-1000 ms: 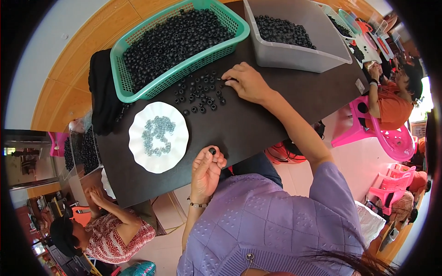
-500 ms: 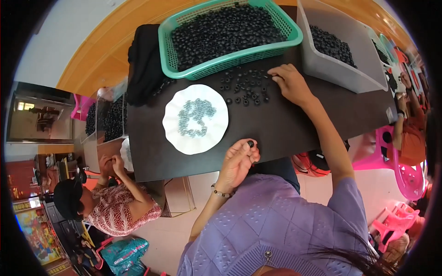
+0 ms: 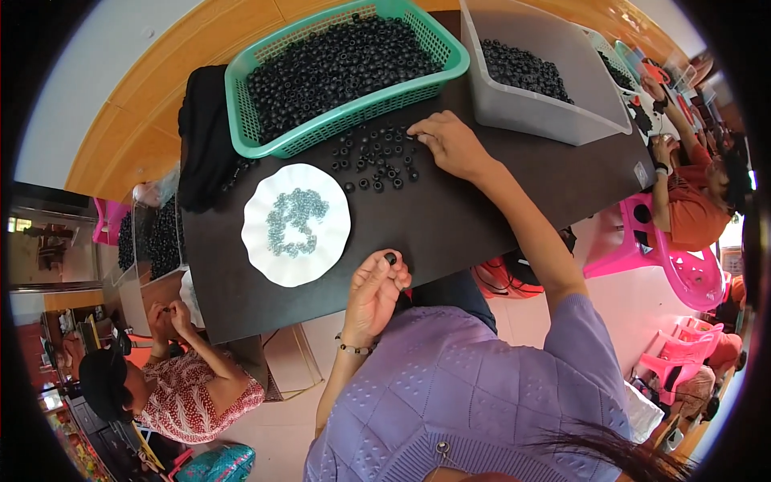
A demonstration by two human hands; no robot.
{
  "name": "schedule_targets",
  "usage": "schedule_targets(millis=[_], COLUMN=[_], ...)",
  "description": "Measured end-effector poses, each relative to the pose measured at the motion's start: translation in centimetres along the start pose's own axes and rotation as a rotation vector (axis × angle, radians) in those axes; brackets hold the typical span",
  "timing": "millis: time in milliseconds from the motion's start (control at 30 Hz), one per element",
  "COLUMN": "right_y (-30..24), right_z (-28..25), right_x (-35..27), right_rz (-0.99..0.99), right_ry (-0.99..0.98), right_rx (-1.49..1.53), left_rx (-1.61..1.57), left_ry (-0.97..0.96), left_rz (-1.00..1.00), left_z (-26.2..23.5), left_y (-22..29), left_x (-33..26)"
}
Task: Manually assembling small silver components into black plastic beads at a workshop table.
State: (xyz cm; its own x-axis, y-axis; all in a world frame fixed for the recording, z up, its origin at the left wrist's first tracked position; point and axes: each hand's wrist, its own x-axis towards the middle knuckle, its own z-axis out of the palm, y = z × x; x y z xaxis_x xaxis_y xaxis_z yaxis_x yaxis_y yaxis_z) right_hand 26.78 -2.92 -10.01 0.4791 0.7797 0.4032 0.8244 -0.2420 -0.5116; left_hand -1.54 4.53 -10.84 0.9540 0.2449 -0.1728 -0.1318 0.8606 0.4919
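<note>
My left hand (image 3: 376,296) is above the table's near edge, its fingers pinched round a small black ring-like part (image 3: 391,258). Farther off, my right hand (image 3: 456,146) rests low over the table, fingertips drawn together at the right end of a scatter of loose black round parts (image 3: 377,153) with holes in them. Whatever is between those fingertips is too small to make out. To the left of the scatter lies a white scalloped plate (image 3: 255,221) with a heap of small clear greyish pieces (image 3: 295,221) on it.
Along the far side stand a green basket (image 3: 345,114) and a translucent bin (image 3: 546,120), both holding black parts. Black cloth (image 3: 201,136) lies left of the basket. At the left, a co-worker in a patterned top (image 3: 193,398) sits; another in orange (image 3: 695,213) is at the right.
The whole view has shifted and turned slightly, so the table sits farther left. Both hands keep nearly the same places over the table, the left still pinching the black part.
</note>
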Motion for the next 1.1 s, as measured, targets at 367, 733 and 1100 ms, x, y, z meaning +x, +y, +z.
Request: schedule_targets(millis=[367, 733, 1100], right_y=[-8.1, -13.6, -14.8], right_z=[1.0, 6.4, 8.4], right_x=[1.9, 2.4, 2.5], right_rz=[-0.246, -0.430, -0.404], right_ry=[-0.081, -0.345, -0.346], right_rx=[0.235, 0.134, -0.198], left_rx=[0.023, 0.228, 0.060], left_ry=[0.048, 0.240, 0.198], left_rz=[-0.031, 0.038, 0.037], left_z=[0.5, 0.3, -0.6], left_y=[0.3, 2.3, 2.1], left_x=[-1.4, -4.3, -4.1])
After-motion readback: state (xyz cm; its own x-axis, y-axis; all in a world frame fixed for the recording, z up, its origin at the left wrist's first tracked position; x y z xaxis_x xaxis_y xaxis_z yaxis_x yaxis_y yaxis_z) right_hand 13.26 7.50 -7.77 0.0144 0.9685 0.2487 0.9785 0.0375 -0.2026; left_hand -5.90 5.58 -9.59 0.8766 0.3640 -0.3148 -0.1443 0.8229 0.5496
